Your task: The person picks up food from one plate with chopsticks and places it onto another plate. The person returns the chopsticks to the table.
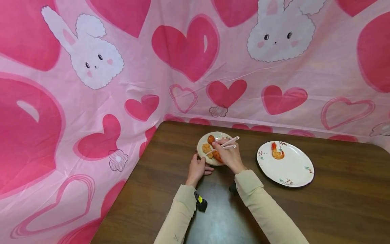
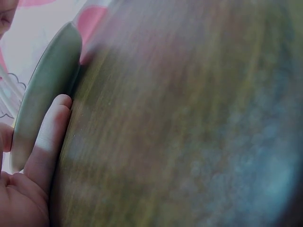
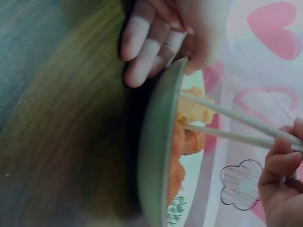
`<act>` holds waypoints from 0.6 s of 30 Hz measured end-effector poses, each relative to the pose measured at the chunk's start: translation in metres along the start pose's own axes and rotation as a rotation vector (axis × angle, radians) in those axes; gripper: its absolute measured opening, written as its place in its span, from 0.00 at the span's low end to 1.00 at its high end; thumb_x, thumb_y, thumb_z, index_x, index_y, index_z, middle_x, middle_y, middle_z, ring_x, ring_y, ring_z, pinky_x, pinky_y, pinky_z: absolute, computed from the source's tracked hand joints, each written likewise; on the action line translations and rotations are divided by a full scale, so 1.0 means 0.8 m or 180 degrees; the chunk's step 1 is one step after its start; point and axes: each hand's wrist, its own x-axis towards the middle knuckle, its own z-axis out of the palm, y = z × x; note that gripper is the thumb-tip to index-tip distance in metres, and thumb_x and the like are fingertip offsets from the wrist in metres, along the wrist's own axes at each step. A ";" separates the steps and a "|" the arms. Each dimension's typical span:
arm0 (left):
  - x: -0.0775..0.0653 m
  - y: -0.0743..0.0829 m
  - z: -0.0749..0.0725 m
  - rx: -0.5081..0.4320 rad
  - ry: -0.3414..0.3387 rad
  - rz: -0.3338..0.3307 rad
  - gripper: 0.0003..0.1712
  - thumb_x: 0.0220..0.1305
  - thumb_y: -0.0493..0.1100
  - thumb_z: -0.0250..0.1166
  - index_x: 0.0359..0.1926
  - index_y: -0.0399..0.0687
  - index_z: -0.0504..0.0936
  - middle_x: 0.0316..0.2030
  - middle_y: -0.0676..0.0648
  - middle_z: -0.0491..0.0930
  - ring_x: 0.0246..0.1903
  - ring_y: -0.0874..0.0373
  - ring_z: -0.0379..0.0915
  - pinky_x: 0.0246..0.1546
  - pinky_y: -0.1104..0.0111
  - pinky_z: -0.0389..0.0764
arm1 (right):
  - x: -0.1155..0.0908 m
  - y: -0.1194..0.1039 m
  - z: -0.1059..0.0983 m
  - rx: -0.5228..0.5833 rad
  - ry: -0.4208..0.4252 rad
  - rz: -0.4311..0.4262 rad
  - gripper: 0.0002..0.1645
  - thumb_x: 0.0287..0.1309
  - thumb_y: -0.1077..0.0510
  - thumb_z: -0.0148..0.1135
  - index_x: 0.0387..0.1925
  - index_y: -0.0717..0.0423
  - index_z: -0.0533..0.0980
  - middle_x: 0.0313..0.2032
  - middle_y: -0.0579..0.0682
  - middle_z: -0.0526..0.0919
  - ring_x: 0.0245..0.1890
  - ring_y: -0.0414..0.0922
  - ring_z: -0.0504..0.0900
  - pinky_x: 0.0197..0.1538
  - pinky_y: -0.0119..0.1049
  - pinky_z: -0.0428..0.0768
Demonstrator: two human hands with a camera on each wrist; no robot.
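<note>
My left hand point(image 1: 197, 168) holds the near left edge of a small round plate point(image 1: 201, 143), its thumb at the rim and its fingers against the underside. My right hand point(image 1: 229, 155) grips a pair of pale chopsticks point(image 1: 230, 141) above the plate. In the right wrist view, the chopstick tips meet a yellow, rough-surfaced food piece point(image 3: 196, 108); whether they pinch it, I cannot tell. Beside it on the plate are a round orange-red piece point(image 1: 211, 139) and a larger orange-red piece point(image 1: 217, 156), partly hidden by my right hand. The left wrist view shows mostly the plate's pale green outside point(image 2: 49, 85).
To the right, a larger white oval plate point(image 1: 295, 166) with floral sprigs carries a shrimp point(image 1: 277, 154) near its far left edge. Both plates stand on a dark brown wooden table point(image 1: 344, 189). Behind and left hangs a pink cloth point(image 1: 137, 74) with hearts and rabbits.
</note>
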 end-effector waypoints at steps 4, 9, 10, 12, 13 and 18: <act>-0.003 0.006 -0.001 0.0017 -0.0057 -0.0015 0.28 0.75 0.43 0.45 0.70 0.37 0.54 0.37 0.33 0.83 0.32 0.44 0.86 0.30 0.59 0.87 | 0.000 0.008 0.002 0.0003 -0.0063 -0.0367 0.10 0.56 0.56 0.67 0.37 0.58 0.86 0.37 0.54 0.89 0.43 0.51 0.83 0.48 0.43 0.81; -0.025 0.031 -0.001 0.0050 -0.0082 0.0001 0.26 0.74 0.40 0.44 0.68 0.33 0.55 0.39 0.30 0.82 0.34 0.42 0.85 0.33 0.58 0.87 | -0.001 0.014 -0.002 0.0038 -0.0028 -0.0647 0.08 0.55 0.58 0.68 0.34 0.58 0.87 0.34 0.53 0.88 0.39 0.50 0.84 0.48 0.42 0.81; -0.029 0.036 -0.001 0.0052 -0.0079 0.0005 0.26 0.74 0.40 0.44 0.68 0.33 0.56 0.39 0.29 0.82 0.34 0.42 0.86 0.33 0.58 0.88 | -0.001 0.015 -0.003 0.0061 -0.0004 -0.0610 0.08 0.55 0.58 0.68 0.34 0.58 0.87 0.34 0.53 0.89 0.39 0.50 0.84 0.46 0.40 0.81; -0.035 0.041 0.000 0.0056 -0.0071 -0.0001 0.25 0.74 0.40 0.44 0.67 0.34 0.56 0.39 0.29 0.82 0.35 0.42 0.86 0.34 0.59 0.88 | -0.001 0.015 -0.004 0.0082 0.0053 -0.0469 0.08 0.55 0.56 0.69 0.35 0.56 0.87 0.33 0.52 0.89 0.39 0.48 0.84 0.42 0.34 0.80; -0.037 0.043 0.000 0.0057 -0.0064 -0.0002 0.25 0.74 0.40 0.44 0.67 0.34 0.56 0.39 0.30 0.82 0.35 0.42 0.86 0.34 0.59 0.88 | -0.001 0.015 -0.005 0.0109 0.0073 -0.0378 0.09 0.55 0.55 0.69 0.35 0.55 0.87 0.34 0.52 0.89 0.41 0.48 0.84 0.41 0.32 0.80; -0.037 0.041 0.000 0.0051 -0.0046 0.0006 0.26 0.74 0.40 0.44 0.68 0.34 0.56 0.38 0.30 0.82 0.34 0.43 0.86 0.33 0.59 0.88 | -0.001 0.015 -0.007 0.0294 0.0061 -0.0100 0.09 0.55 0.55 0.68 0.35 0.55 0.87 0.35 0.52 0.89 0.50 0.47 0.83 0.43 0.26 0.77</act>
